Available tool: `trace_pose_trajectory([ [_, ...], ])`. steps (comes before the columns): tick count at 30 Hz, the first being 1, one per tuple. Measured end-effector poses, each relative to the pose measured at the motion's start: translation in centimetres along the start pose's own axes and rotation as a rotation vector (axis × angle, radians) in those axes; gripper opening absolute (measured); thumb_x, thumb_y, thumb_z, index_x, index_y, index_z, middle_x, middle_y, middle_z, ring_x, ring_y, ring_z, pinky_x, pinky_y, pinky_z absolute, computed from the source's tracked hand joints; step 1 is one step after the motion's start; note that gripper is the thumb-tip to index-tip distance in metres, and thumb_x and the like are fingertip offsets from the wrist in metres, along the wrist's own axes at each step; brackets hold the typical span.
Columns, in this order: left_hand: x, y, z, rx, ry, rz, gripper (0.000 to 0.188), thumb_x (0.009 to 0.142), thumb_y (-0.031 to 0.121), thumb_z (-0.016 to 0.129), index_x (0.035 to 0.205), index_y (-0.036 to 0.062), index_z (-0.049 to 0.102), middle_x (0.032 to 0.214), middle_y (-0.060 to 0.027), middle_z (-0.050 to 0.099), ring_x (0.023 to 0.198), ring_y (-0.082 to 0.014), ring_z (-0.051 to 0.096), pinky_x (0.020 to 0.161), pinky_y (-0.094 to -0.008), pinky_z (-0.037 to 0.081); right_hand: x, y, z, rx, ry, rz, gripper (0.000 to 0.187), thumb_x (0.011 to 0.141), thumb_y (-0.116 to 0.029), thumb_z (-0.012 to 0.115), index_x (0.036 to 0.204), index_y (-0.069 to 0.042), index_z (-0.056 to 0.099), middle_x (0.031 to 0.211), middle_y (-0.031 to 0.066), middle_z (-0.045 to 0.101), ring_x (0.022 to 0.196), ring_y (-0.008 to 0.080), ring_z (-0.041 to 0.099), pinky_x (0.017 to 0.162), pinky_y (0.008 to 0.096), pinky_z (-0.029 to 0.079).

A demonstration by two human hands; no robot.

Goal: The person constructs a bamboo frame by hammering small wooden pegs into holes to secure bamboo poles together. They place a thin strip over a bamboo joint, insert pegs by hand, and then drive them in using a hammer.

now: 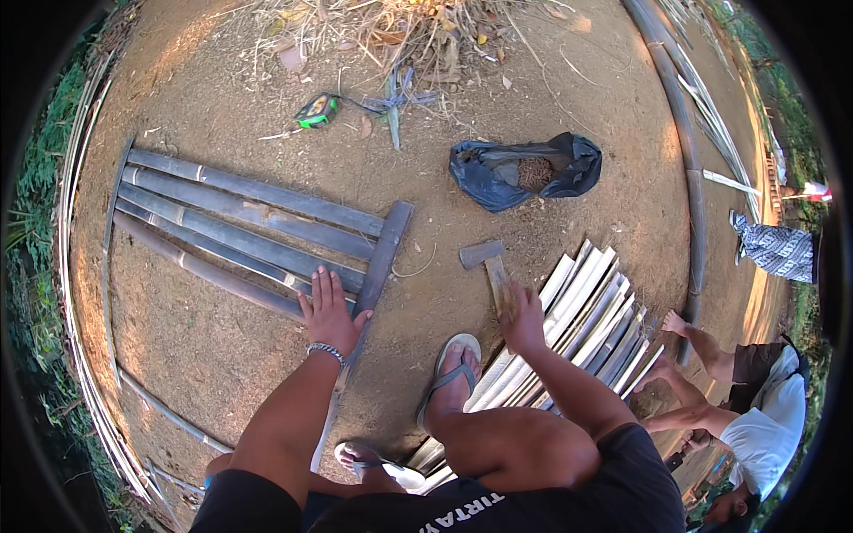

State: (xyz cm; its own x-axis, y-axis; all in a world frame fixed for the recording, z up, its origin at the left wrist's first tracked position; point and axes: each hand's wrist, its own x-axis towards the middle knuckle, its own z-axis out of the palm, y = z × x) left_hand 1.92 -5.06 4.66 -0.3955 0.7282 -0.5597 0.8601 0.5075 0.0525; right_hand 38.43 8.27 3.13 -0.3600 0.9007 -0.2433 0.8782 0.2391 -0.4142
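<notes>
My left hand lies with fingers stretched out on the slats of a bamboo panel. It rests near the joint with the dark crosspiece, the thumb touching that piece. Several dark split-bamboo slats run from this crosspiece to a thinner bar at the far left. In my right hand is the wooden handle of a hammer, its blocky head pointing away from me, just above the ground. Right beside that hand lies a pile of pale split bamboo strips, partly hidden by my forearm and knee.
A black plastic bag holding brown nails stands open ahead. Beyond the panel sits a green-and-black tape measure. Dry straw is heaped at the far edge. A long pole and a crouching person are on the right.
</notes>
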Motion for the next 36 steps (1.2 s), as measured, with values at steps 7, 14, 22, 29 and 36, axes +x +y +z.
trace_pose_trajectory([
  [7,0.3,-0.3,1.1,0.008,-0.001,-0.027,0.110,0.091,0.064,0.065,0.164,-0.0033,0.018,0.175,-0.0245,0.006,0.163,-0.0346,0.006,0.128,-0.0615,0.006,18.6,-1.0,-3.3,0.216,0.334,-0.025,0.031,0.089,-0.010,0.074,0.118,-0.001,0.070,0.105,0.0235,0.071,0.099,0.0430,0.068,0.089,0.0492,0.054],
  [14,0.3,0.1,1.0,-0.009,-0.015,-0.005,0.109,0.093,0.064,0.064,0.164,-0.0045,0.017,0.174,-0.0257,0.005,0.163,-0.0355,0.006,0.128,-0.0618,0.008,27.1,1.7,-2.3,0.037,0.396,0.190,0.020,0.087,-0.019,0.076,0.104,-0.010,0.077,0.098,0.0165,0.077,0.093,0.0367,0.074,0.081,0.0416,0.057],
  [22,0.2,-0.2,0.8,-0.062,-0.003,0.013,0.110,0.092,0.060,0.067,0.163,-0.0061,0.016,0.174,-0.0273,0.004,0.163,-0.0384,0.005,0.128,-0.0617,0.010,27.3,4.7,-2.5,0.315,0.351,0.246,0.015,0.086,-0.021,0.082,0.093,-0.008,0.079,0.082,0.0071,0.077,0.071,0.0164,0.071,0.069,0.0334,0.055],
  [29,0.0,-0.5,1.2,-0.104,0.007,0.031,0.108,0.094,0.057,0.066,0.163,-0.0073,0.014,0.174,-0.0279,0.003,0.163,-0.0394,0.004,0.128,-0.0617,0.009,25.2,2.0,-4.3,0.635,0.364,0.202,0.011,0.094,-0.014,0.077,0.098,-0.004,0.074,0.075,0.0000,0.069,0.068,0.0078,0.060,0.062,0.0272,0.049],
  [36,-0.1,-0.7,1.8,-0.141,0.050,0.051,0.108,0.094,0.058,0.066,0.163,-0.0075,0.015,0.174,-0.0279,0.003,0.163,-0.0389,0.003,0.128,-0.0618,0.008,14.6,-7.3,0.7,0.341,-0.037,-0.204,0.012,0.094,-0.012,0.075,0.103,-0.005,0.071,0.083,0.0101,0.071,0.072,0.0183,0.067,0.068,0.0342,0.053],
])
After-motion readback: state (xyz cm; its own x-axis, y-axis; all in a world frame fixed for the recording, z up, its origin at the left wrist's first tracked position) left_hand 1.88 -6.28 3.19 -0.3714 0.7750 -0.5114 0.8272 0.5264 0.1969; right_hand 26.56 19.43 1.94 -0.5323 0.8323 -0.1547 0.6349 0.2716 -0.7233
